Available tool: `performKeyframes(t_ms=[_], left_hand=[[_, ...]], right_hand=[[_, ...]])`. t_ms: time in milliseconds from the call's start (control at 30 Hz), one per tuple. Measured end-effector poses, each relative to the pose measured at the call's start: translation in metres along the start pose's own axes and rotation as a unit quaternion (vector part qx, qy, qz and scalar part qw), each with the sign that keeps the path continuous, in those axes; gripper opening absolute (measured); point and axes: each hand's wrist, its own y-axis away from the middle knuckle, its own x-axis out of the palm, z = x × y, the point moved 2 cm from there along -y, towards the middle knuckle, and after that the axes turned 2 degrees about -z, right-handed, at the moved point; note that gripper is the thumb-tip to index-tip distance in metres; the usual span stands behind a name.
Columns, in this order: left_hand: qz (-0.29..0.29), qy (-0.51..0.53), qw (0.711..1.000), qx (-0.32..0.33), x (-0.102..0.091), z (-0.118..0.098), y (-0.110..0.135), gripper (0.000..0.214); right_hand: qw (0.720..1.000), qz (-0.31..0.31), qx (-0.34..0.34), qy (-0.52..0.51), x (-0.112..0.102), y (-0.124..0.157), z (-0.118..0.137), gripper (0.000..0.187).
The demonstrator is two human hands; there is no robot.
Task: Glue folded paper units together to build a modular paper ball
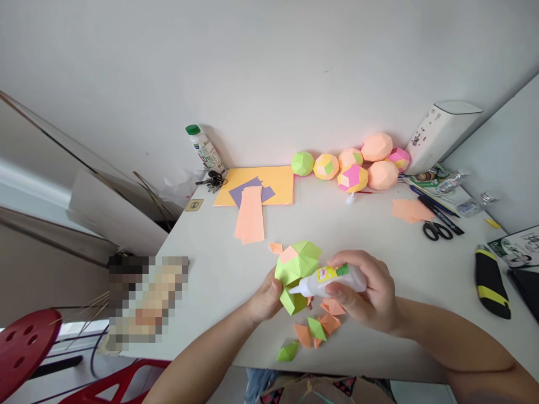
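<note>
My left hand (268,297) grips a partly assembled green paper ball (301,262) with one peach facet. The ball's lower side gapes open. In my right hand (374,292) lies a white glue bottle (337,279) with a yellow and green label, tilted so its nozzle points left at the green flaps. Whether the tip touches the paper I cannot tell. Below the ball, folded orange paper pieces (330,324) lie in a loose pile with a green folded piece (316,329) on top. Another green piece (288,352) sits closer to the table edge.
Finished paper balls (352,178) line the wall. Peach strips (251,216) rest over purple paper and a yellow sheet (280,179); a green-capped bottle (206,150) and keys (215,179) stand beside them. Scissors (438,230), pens and a black-yellow cutter (492,283) are at right.
</note>
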Motion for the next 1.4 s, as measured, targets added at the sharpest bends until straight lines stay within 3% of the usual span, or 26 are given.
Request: performKeyframes(t_ms=[333,700,1400], left_hand=[[-0.022,0.006,1.000,0.002,-0.0008,0.0000,-0.0006,0.078],[0.020,-0.014,1.000,0.013,0.0022,-0.0029,-0.0013,0.083],[-0.021,0.001,0.999,0.024,-0.0010,-0.0020,0.0019,0.074]], right_hand=[[0.999,0.016,0.028,-0.014,0.0002,0.0013,-0.0016,0.014],[0.999,0.000,0.016,-0.028,0.0011,0.0013,-0.0020,0.015],[0.998,0.017,0.049,-0.026,0.0000,0.0021,-0.0022,0.017]])
